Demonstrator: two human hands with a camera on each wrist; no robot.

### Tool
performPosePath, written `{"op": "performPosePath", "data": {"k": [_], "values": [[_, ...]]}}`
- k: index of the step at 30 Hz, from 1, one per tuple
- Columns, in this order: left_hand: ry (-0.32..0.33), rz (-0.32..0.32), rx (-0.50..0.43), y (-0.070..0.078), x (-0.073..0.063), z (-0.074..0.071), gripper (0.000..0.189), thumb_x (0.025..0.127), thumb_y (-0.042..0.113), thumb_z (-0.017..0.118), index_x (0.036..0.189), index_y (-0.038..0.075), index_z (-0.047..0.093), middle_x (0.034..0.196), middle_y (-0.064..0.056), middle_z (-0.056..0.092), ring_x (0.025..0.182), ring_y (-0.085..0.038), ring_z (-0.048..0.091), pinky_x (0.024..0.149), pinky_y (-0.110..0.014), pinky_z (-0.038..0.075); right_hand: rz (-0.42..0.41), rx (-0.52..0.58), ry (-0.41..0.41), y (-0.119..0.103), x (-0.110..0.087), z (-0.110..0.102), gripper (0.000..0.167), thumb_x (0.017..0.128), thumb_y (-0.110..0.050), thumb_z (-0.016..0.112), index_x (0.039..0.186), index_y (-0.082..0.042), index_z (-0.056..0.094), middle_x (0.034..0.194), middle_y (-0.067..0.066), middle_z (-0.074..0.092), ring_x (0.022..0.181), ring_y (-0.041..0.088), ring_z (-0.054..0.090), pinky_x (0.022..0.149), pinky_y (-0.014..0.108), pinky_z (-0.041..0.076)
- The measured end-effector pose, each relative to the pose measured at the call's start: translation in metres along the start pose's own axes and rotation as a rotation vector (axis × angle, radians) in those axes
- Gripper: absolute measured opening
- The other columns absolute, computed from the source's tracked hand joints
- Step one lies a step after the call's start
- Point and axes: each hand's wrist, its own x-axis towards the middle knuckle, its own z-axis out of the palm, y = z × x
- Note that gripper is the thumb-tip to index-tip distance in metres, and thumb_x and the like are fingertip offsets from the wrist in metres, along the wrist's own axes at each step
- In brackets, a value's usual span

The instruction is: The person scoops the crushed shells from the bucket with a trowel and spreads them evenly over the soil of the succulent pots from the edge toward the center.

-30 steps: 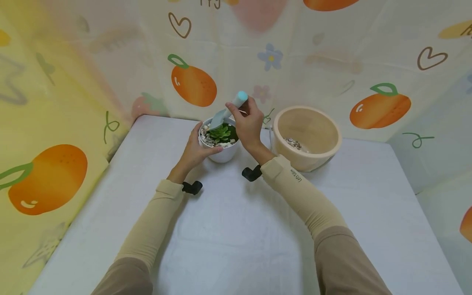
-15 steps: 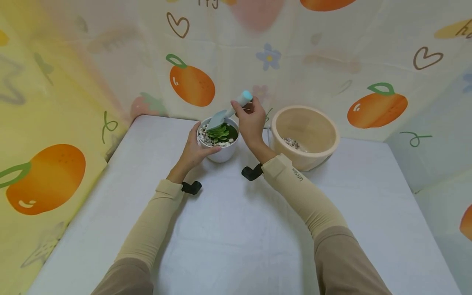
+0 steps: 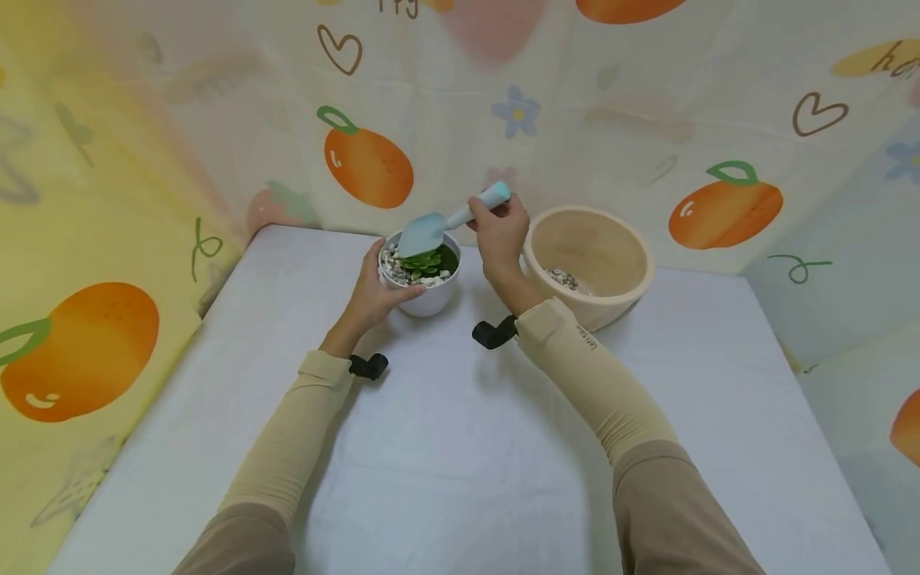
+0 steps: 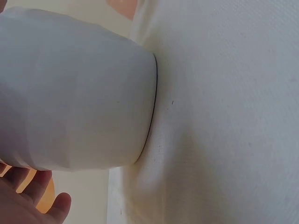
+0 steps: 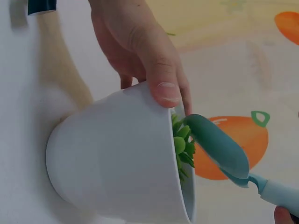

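A white pot (image 3: pixel 430 302) stands on the table, holding a green succulent (image 3: pixel 424 262) among pale pebbles (image 3: pixel 391 259). My left hand (image 3: pixel 375 289) grips its left side, thumb along the near rim; the right wrist view shows that thumb (image 5: pixel 164 91) over the rim. With my right hand (image 3: pixel 501 237) I hold a light-blue trowel (image 3: pixel 422 233) by its handle, right of the pot and above its rim. The blade slants down to the left over the pot's far side. Its tip overlaps the leaves in the head view. The left wrist view shows the pot's base on the cloth.
To the right of the pot stands a larger beige planter (image 3: pixel 625 243) with a small heap of pebbles (image 3: pixel 561 278) at its bottom. White cloth covers the table (image 3: pixel 460 447). A fruit-patterned curtain (image 3: pixel 446 120) hangs close behind both pots.
My right hand has moved to the right, and the trowel's handle leans lower, its blade turning to show more of its broad face. My left hand stays on the pot.
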Motion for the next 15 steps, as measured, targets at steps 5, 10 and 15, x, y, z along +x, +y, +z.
{"op": "performPosePath", "data": {"k": [5, 10, 15], "values": [[-0.004, -0.006, 0.005, 0.001, 0.001, -0.001, 0.113, 0.074, 0.035, 0.084, 0.156, 0.011, 0.01, 0.158, -0.014, 0.02, 0.147, -0.03, 0.022, 0.12, -0.054, 0.017, 0.038, 0.017, 0.017, -0.005, 0.001, -0.003, 0.015, 0.086, -0.006, 0.066, 0.101, -0.003, 0.062, 0.09, 0.002, 0.062, 0.081, 0.017, 0.067, 0.077, 0.032, 0.06], [-0.006, -0.011, 0.0, 0.002, -0.001, -0.001, 0.115, 0.074, 0.036, 0.084, 0.156, 0.01, 0.008, 0.159, -0.014, 0.019, 0.148, -0.031, 0.02, 0.12, -0.055, 0.017, 0.061, 0.027, 0.024, -0.007, 0.002, -0.006, 0.011, 0.087, -0.006, 0.065, 0.098, -0.003, 0.061, 0.086, 0.002, 0.061, 0.077, 0.015, 0.066, 0.078, 0.032, 0.059], [-0.004, -0.014, 0.002, 0.002, -0.002, -0.001, 0.114, 0.074, 0.036, 0.084, 0.156, 0.012, 0.008, 0.159, -0.013, 0.019, 0.148, -0.03, 0.02, 0.12, -0.055, 0.017, 0.093, 0.076, 0.055, -0.012, 0.003, -0.009, 0.004, 0.089, -0.007, 0.064, 0.091, -0.008, 0.061, 0.083, 0.002, 0.062, 0.073, 0.014, 0.067, 0.075, 0.032, 0.06]]}}
